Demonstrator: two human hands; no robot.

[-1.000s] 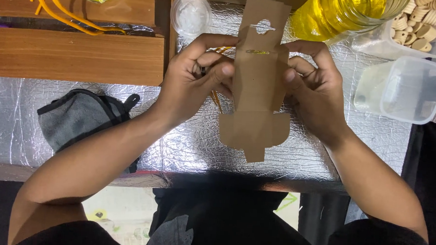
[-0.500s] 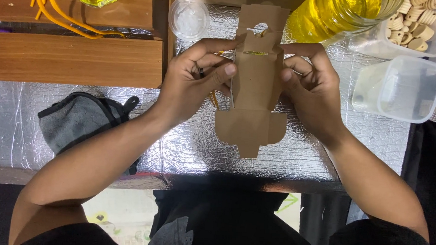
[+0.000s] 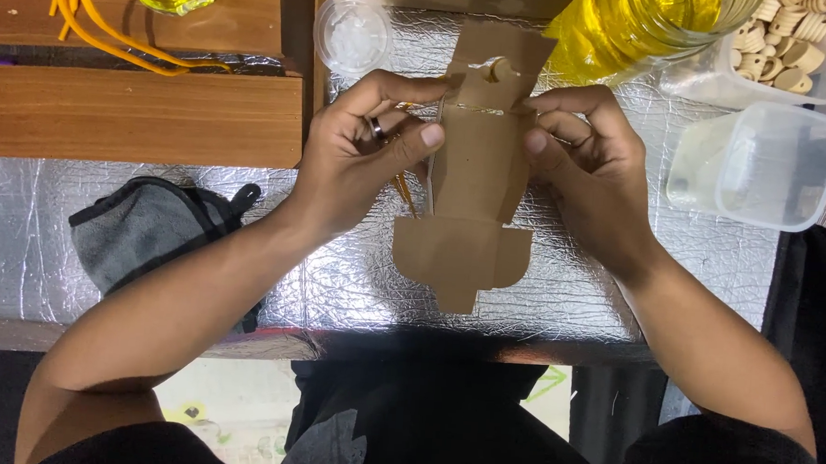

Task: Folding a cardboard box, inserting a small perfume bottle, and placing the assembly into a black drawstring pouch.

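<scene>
Flat brown die-cut cardboard sleeve held upright-ish over the foil-covered tabletop, centre of view. Left hand pinches its left edge, thumb on the face, ring on one finger; thin gold sticks poke out under the palm. Right hand pinches the right edge, fingers curled, thumb on the face. Round clear plastic lid just beyond the left hand. Clear square plastic tub right of the right hand. Grey fabric pouch left, near the forearm.
</scene>
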